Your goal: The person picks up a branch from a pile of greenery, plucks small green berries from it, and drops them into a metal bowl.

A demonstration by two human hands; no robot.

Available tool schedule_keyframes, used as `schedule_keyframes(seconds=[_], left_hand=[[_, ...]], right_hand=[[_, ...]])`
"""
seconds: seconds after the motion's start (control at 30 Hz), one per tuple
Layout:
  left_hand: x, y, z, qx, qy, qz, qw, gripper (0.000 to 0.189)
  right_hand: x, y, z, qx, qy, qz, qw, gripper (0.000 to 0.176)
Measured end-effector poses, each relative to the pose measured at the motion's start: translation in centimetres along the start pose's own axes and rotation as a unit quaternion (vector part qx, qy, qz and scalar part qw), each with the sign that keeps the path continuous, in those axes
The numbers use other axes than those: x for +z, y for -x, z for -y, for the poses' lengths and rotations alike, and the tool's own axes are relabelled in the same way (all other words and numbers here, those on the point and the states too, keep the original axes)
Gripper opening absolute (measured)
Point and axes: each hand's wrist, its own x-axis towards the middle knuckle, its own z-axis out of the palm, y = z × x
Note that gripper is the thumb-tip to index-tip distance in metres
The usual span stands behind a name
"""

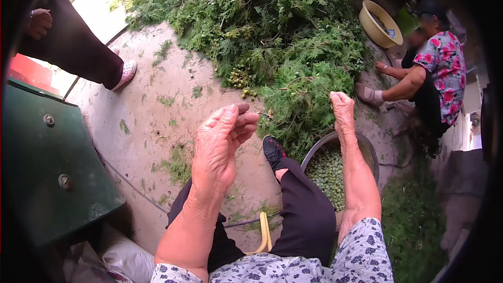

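Daylight enters from the upper left, bleaching the pale flat ground outside (99,2); softly lit grey-pink concrete floor (149,99), dimmer right side, wide-angle bending, blackened rounded edges.

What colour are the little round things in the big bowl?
The little round things are green, best seen in the head view.

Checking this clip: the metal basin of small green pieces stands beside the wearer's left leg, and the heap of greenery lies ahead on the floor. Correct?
Not quite: the head view shows the metal basin of small green pieces beside the wearer's right leg, not the left. The heap of greenery does lie ahead on the floor.
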Motion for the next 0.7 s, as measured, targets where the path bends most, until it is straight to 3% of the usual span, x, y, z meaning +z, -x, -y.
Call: schedule_keyframes(seconds=[0.23, 0.33, 0.37, 0.43, 0.5, 0.57, 0.6, 0.67, 0.7], left_hand=[[-0.6, 0.1, -0.1, 0.014, 0.015, 0.006, 1.0, 0.027], [-1.3, 0.0, -0.1, 0.029, 0.015, 0.004, 0.999, 0.026], [-1.4, 0.1, -0.2, 0.051, -0.016, -0.003, 0.999, 0.026], [-1.5, 0.2, -0.6, 0.078, -0.048, -0.014, 0.996, 0.025], [-1.5, 0.4, -1.1, 0.201, -0.16, 0.0, 0.967, 0.022], [-2.2, 0.1, -1.4, 0.212, -0.185, 0.007, 0.96, 0.025], [-2.5, 0.1, -1.6, 0.154, -0.176, 0.031, 0.972, 0.028], [-2.6, 0.3, -2.0, 0.056, -0.138, 0.043, 0.988, 0.036], [-2.8, 0.5, -2.3, 0.061, -0.138, 0.036, 0.988, 0.036]], right_hand=[[-0.7, 1.3, 4.8, -0.066, -0.009, -0.027, 0.997, 0.016], [-1.0, 2.0, 7.2, -0.211, 0.126, -0.029, 0.969, 0.012], [-0.8, 2.7, 8.4, -0.215, 0.124, -0.029, 0.968, 0.012], [0.1, 5.0, 12.1, -0.303, 0.171, 0.043, 0.936, 0.009], [1.1, 6.9, 14.5, -0.364, 0.182, 0.103, 0.907, 0.007], [2.2, 8.8, 17.0, -0.438, 0.197, 0.151, 0.864, 0.008], [2.8, 9.6, 18.2, -0.442, 0.191, 0.155, 0.862, 0.008], [3.9, 11.1, 20.1, -0.502, 0.223, 0.207, 0.809, 0.008], [4.5, 11.7, 20.8, -0.506, 0.218, 0.211, 0.808, 0.008]])
